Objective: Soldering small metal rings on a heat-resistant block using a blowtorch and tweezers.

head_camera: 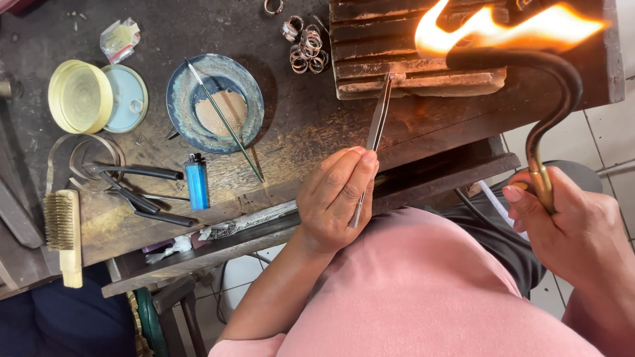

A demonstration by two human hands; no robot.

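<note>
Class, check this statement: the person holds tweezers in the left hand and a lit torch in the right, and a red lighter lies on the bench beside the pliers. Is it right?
Not quite. In the head view the lighter is blue, not red. The rest holds: left hand holds the tweezers, right hand the lit torch, pliers beside the lighter.

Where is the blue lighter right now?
In the head view, the blue lighter stands left of the left hand on the wooden bench, just below the blue dish and right of the black-handled pliers.

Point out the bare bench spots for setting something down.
Bare wood lies between the blue dish and the charred block, and below the dish beside the lighter. Crowded: the rings, the lids, the pliers.
</note>
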